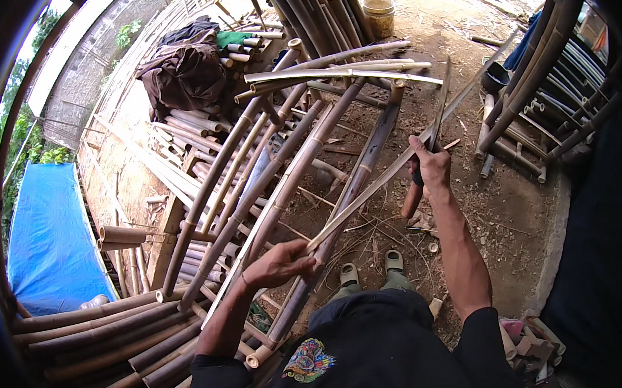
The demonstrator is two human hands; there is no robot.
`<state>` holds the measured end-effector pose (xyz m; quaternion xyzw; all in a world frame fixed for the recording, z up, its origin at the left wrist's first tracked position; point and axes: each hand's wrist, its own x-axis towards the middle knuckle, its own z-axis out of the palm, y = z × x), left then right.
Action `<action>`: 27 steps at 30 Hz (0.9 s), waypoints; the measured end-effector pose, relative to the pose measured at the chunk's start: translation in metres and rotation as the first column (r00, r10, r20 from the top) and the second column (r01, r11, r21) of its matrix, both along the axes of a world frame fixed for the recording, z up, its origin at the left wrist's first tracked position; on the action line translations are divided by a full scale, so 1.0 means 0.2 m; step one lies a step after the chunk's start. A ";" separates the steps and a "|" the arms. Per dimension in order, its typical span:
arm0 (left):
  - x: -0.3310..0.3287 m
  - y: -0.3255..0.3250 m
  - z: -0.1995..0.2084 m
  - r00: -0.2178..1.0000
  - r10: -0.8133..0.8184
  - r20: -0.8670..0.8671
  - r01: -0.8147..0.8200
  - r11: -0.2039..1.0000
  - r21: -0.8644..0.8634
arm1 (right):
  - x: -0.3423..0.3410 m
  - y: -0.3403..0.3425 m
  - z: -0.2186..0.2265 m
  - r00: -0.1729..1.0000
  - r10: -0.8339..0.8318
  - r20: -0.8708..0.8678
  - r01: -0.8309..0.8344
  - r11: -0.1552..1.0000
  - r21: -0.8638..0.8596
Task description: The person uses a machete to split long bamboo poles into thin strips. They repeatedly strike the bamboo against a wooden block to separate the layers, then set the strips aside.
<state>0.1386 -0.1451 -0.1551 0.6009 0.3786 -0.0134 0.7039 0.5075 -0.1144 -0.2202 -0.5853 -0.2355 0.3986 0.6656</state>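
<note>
My left hand (281, 264) is closed around the near end of a long, thin bamboo strip (365, 197). The strip slants up to the right, past the thumb of my right hand (432, 166), and its far end reaches beyond it. In my right fist is a large knife (442, 106), its blade pointing away from me and its brown handle (411, 200) hanging below the fingers. Blade and strip cross at the right hand; whether they touch, I cannot tell. Below the strip stands a bamboo frame (351, 186), with several split bamboo pieces (341, 73) lying across its far end.
Dark bamboo poles (128, 340) are stacked at lower left, beside a blue tarp (55, 241). Cut bamboo lengths (193, 124) and a brown cloth (182, 77) lie left of the frame. A bucket (378, 17) stands far back. Another bamboo rack (533, 108) is at right.
</note>
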 end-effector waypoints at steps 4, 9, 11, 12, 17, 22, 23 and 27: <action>0.12 -0.10 -0.21 0.910 0.368 0.191 -0.332 0.922 -0.198 | 0.06 0.00 0.10 0.639 0.117 0.760 -0.028 0.991 -0.129; 0.35 -0.09 -0.23 0.820 0.523 0.234 -0.513 0.852 -0.106 | -0.20 -0.29 0.06 0.236 0.284 0.929 -0.215 0.948 -0.235; 0.41 -0.08 -0.22 0.786 0.575 0.228 -0.579 0.813 -0.053 | -0.31 -0.39 0.01 0.094 0.281 0.955 -0.273 0.930 -0.247; 0.42 -0.09 -0.22 0.800 0.562 0.210 -0.575 0.818 -0.002 | -0.36 -0.42 0.00 0.035 0.249 0.968 -0.305 0.925 -0.227; 0.38 -0.12 -0.22 0.834 0.516 0.196 -0.543 0.831 0.123 | -0.33 -0.35 -0.02 0.043 0.178 0.983 -0.217 0.962 -0.165; 0.21 -0.36 -0.26 0.863 0.483 0.144 -0.500 0.857 0.125 | 0.04 -0.17 0.01 0.205 0.360 0.910 0.019 0.928 -0.371; 0.17 -0.42 -0.22 0.886 0.453 0.096 -0.462 0.880 0.106 | 0.13 -0.16 0.02 0.224 0.371 0.901 0.076 0.915 -0.395; -0.01 -0.59 -0.19 0.892 0.445 0.078 -0.451 0.886 0.102 | 0.47 -0.14 0.01 0.127 0.202 0.971 0.114 0.970 -0.217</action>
